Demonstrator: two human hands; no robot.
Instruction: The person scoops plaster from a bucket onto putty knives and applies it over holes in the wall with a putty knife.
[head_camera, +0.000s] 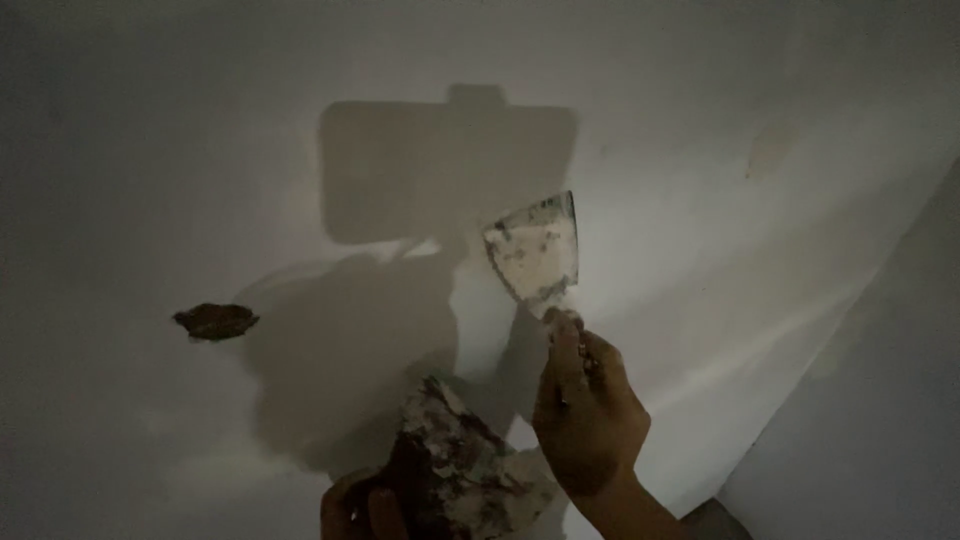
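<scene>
Putty knife (537, 252) is up against the white wall (150, 150), blade fanned wide at the top & caked w/ pale filler, tilted a bit to the left; its blade sits at or just off the surface, can't tell which in this dim light; the right hand (585, 415) is closed round its handle, fingers wrapped, index laid up toward the blade neck; lower down, the left hand (352, 510) is only partly in frame at the bottom edge, gripping a second, broader tool, a mud-crusted hawk or wide scraper (455, 470), held tilted w/ lumps of filler on it; how its fingers lie isn't fully shown, but it does appear clamped on that tool.

Out from there: a dark ragged hole (215, 320) in the wall sits well to the left of both hands, bare, no filler in it as far as I can see; faint lighter streaks around & below it look like skimmed patches, tho the light's too poor to be sure; my read: some smoothing done, hole not yet filled; a squarish shadow (445, 170) falls on the wall above the knife; to the right a corner (880, 270) where the next wall meets.
</scene>
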